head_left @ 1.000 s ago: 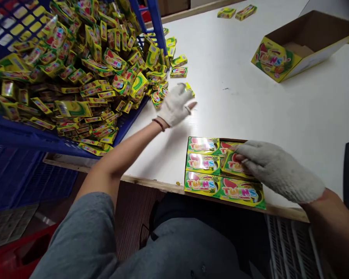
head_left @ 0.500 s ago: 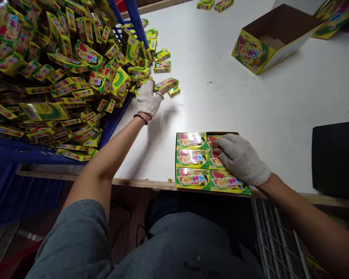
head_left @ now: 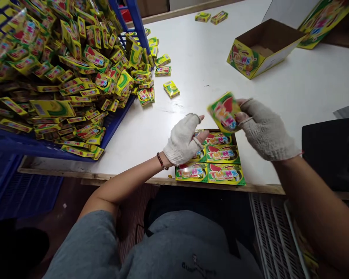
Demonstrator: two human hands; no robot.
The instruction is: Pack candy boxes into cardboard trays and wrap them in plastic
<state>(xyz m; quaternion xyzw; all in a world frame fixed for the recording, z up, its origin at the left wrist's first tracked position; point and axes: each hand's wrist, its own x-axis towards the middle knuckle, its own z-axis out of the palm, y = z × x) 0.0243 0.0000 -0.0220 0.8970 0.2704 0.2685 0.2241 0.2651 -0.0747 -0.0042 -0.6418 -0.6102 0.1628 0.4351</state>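
My right hand (head_left: 264, 128), in a white fingerless glove, pinches a small yellow-green TWINS box (head_left: 224, 113) in the air at its corner. Lower and to the left, my gloved left hand (head_left: 184, 139) has its thumb and fingers apart and holds nothing. It hovers over the left side of a display carton (head_left: 235, 144) packed with rows of the same TWINS boxes (head_left: 224, 172). That carton lies at the table's front edge. My left hand hides part of its left column.
A blue crate (head_left: 104, 135) heaped with small TWINS boxes (head_left: 72, 83) fills the left. Several loose boxes (head_left: 171, 89) lie beside it. Toward the back right of the white table (head_left: 197, 73) stands an open TWINS carton (head_left: 261, 58). A black object (head_left: 325, 151) sits at right.
My left hand has left the small boxes by the crate and moved right, over the packed carton. My right hand has risen from the carton and now holds a TWINS box.
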